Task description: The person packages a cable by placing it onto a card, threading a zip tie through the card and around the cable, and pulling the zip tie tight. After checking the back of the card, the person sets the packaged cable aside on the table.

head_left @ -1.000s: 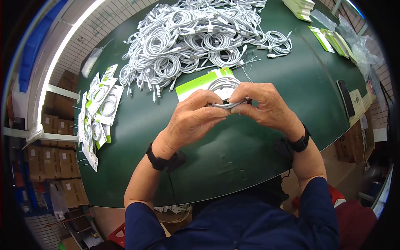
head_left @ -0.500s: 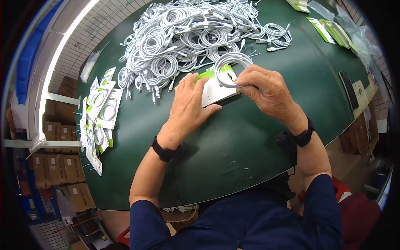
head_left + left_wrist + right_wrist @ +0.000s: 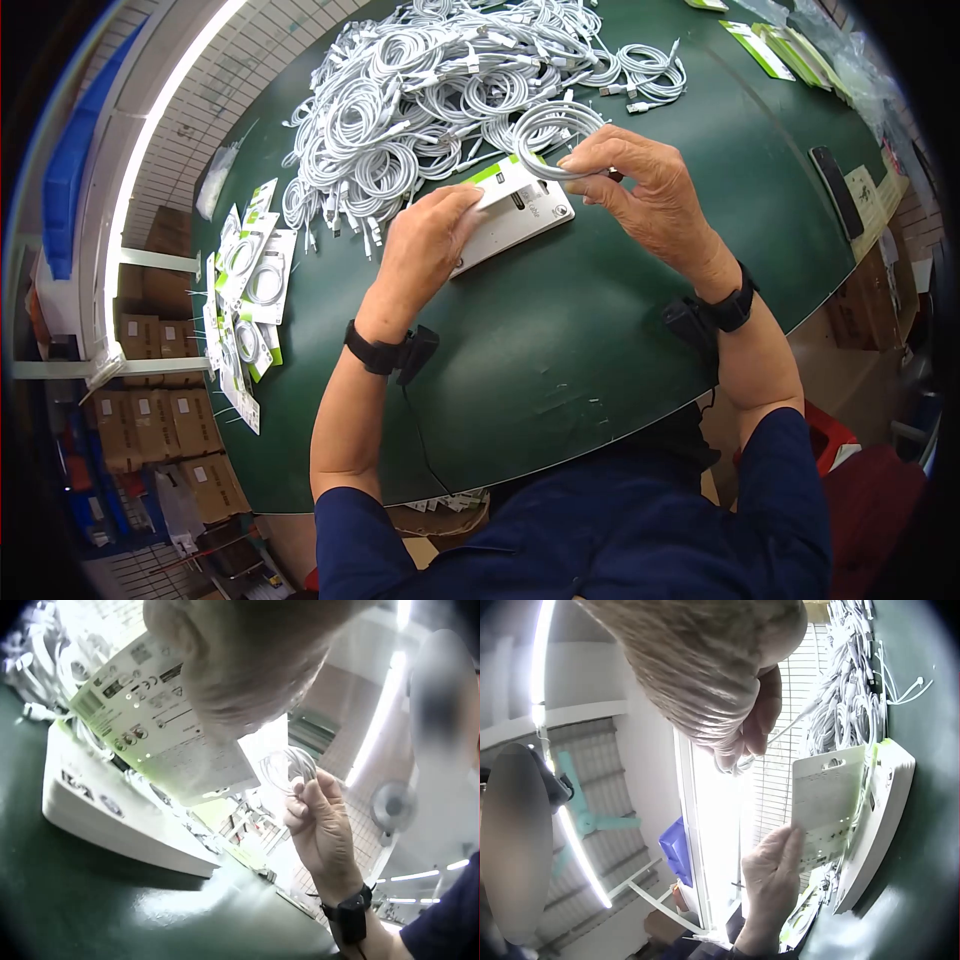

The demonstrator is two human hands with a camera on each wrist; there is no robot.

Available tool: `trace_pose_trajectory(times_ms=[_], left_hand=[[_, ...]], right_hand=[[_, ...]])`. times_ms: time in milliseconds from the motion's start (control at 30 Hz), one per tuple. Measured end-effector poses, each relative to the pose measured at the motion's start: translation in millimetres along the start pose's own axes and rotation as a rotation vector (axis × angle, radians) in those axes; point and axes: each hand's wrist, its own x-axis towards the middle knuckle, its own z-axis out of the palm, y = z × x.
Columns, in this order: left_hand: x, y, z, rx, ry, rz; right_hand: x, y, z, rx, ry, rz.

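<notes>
My right hand (image 3: pixel 645 190) pinches a coiled light-grey cable (image 3: pixel 524 150) between thumb and fingers, holding it above the table. At its lower side the coil overlaps a stack of white and green cards (image 3: pixel 520 228). With its fingers and thumb, my left hand (image 3: pixel 425 238) grips one printed card (image 3: pixel 150 712) at its edge. That card is tilted up off the stack, its slotted end toward the right hand; in the right wrist view the card (image 3: pixel 826 802) stands apart from the stack (image 3: pixel 881 817).
A big heap of coiled cables (image 3: pixel 440 90) covers the back of the green table (image 3: pixel 560 350). Carded cables (image 3: pixel 265 285) lie along the left edge. Off to the right are a dark phone (image 3: pixel 837 195), more green-white cards (image 3: pixel 800 60) and clear plastic bags.
The right hand has taken the coil from between both hands and holds it alone, raised slightly. My left hand let go of it, reached to the stack and lifted a card.
</notes>
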Motion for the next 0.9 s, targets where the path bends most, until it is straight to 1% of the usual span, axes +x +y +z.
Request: trace_pose_trajectory(times_ms=[67, 100, 133, 200, 233, 300, 333, 400, 500, 533, 567, 667, 767, 867, 900], left_hand=[[-4, 7, -4, 0.17, 0.133, 0.05], [-2, 18, -11, 0.265, 0.276, 0.17], [-8, 36, -23, 0.361, 0.378, 0.223], [-22, 59, -29, 0.367, 0.381, 0.227], [-30, 70, -27, 0.334, 0.317, 0.195], [-47, 87, -18, 0.259, 0.187, 0.123], [-53, 90, -12, 0.199, 0.171, 0.092], [-59, 92, -2, 0.083, 0.142, 0.037], [-57, 91, 4, 0.096, 0.201, 0.019], [-56, 88, 4, 0.105, 0.22, 0.022], [-57, 84, 5, 0.084, 0.197, 0.015], [-49, 82, 4, 0.011, 0.408, 0.147], [-63, 89, -4, 0.032, 0.506, 0.197], [-86, 121, -2, -0.624, 0.231, -0.389], [-92, 122, 6, -0.972, 0.201, -0.569]], right_hand=[[-1, -3, 0, 0.02, 0.04, -0.03], [-2, -2, 1, 0.048, 0.077, -0.039], [-3, -2, 3, 0.079, 0.095, -0.045], [-4, -10, 5, 0.145, 0.109, -0.005], [-5, -12, 7, 0.177, 0.116, 0.019], [-6, -15, 15, 0.093, 0.039, -0.045], [-8, -17, 21, 0.054, -0.003, -0.077], [-15, -21, 36, 0.013, -0.081, -0.064], [-25, -19, 53, -0.101, -0.171, -0.086], [-26, -17, 56, -0.09, -0.151, -0.073], [-26, -16, 58, -0.079, -0.127, -0.061], [-24, -11, 61, -0.09, -0.075, -0.061], [-23, -11, 61, -0.101, -0.047, -0.049], [-23, -10, 60, -0.09, -0.046, -0.046], [-24, -9, 59, -0.082, -0.054, -0.047]])
